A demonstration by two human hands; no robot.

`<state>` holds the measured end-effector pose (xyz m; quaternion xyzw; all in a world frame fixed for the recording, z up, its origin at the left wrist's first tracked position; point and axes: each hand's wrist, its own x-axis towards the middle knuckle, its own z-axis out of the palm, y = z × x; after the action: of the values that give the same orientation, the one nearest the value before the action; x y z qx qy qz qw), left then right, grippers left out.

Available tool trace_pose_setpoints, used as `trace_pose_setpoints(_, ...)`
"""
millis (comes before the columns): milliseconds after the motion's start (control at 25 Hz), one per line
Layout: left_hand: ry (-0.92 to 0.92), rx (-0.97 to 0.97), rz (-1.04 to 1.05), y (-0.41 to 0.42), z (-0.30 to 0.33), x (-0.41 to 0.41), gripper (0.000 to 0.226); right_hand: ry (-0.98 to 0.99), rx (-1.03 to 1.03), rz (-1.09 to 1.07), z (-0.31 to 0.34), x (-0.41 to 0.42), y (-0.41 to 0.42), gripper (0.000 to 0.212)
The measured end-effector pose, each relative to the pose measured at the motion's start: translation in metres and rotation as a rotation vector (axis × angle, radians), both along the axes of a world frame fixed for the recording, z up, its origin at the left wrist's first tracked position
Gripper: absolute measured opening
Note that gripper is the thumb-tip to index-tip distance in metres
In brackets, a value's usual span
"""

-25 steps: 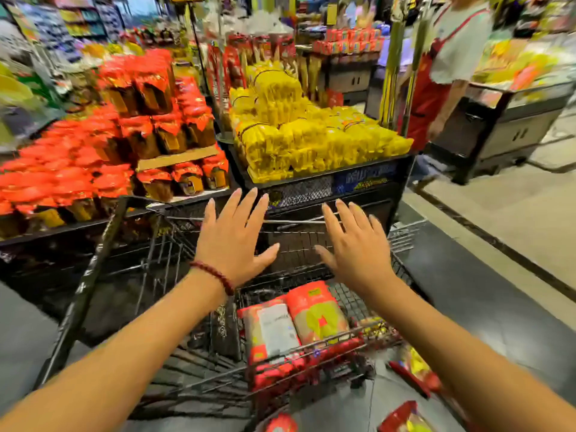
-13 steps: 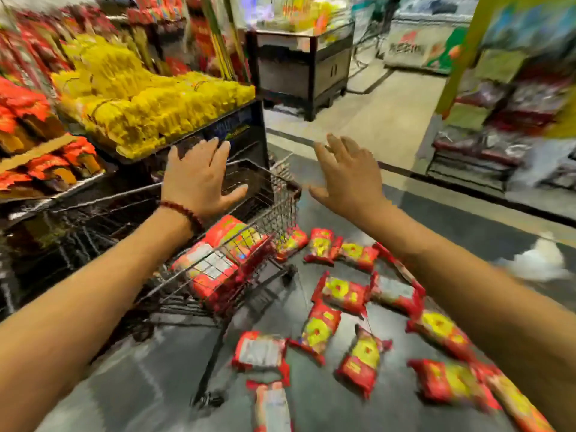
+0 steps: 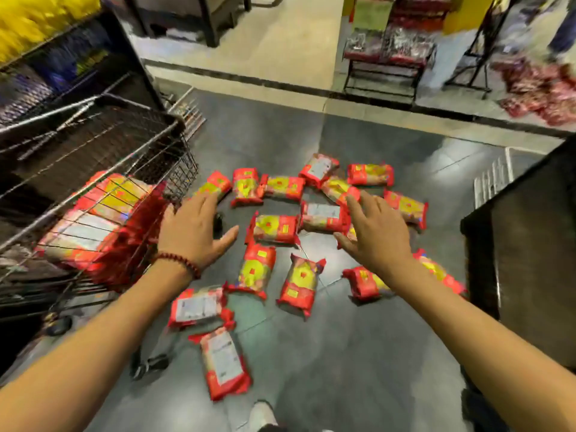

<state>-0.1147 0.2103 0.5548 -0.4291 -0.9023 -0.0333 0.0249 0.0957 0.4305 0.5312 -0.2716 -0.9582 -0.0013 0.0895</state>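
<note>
Red and yellow packets [image 3: 274, 229] lie scattered on the dark floor [image 3: 343, 353], some label side up, a few overlapping at the far side of the spill. A wire cart [image 3: 174, 126] stands at the left edge of the spill with more of the same packets [image 3: 103, 210] stacked inside. Left hand [image 3: 193, 232], bead bracelet [image 3: 180, 260] at the wrist, is spread flat with fingers straight and holds nothing; it hovers just beside the cart's near corner. Right hand [image 3: 374, 235] is likewise splayed and empty, over the middle of the spill; whether its fingertips touch a packet cannot be told. The step looks like gathering from the floor into the cart. Best to start with the single packet between the two hands, which lies flat and apart from its neighbours. Take it across the short side, thumb under one long edge, since the film wrap will likely slide under a flat palm. The left hand has the shorter carry to the cart. Watch the loose ones near the cart wheel [image 3: 149, 366], and the black display stand [image 3: 530, 244] crowding the right side
</note>
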Motion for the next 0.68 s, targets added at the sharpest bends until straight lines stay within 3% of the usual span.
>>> trace_pose_setpoints(280,-0.209,-0.282,0.216,-0.062,-0.243,0.008,0.084,-0.223,-0.253,0.035,-0.248,-0.010,-0.019,0.069)
trace_pose_setpoints(400,-0.241,-0.300,0.295,-0.087,-0.347,-0.002,0.073,-0.267,-0.279,0.055,-0.354,-0.037,-0.028,0.070)
trace_pose_setpoints(680,-0.298,-0.388,0.418,-0.146,-0.580,-0.007,0.083,-0.411,-0.278,0.045,-0.581,-0.069,-0.035,0.066)
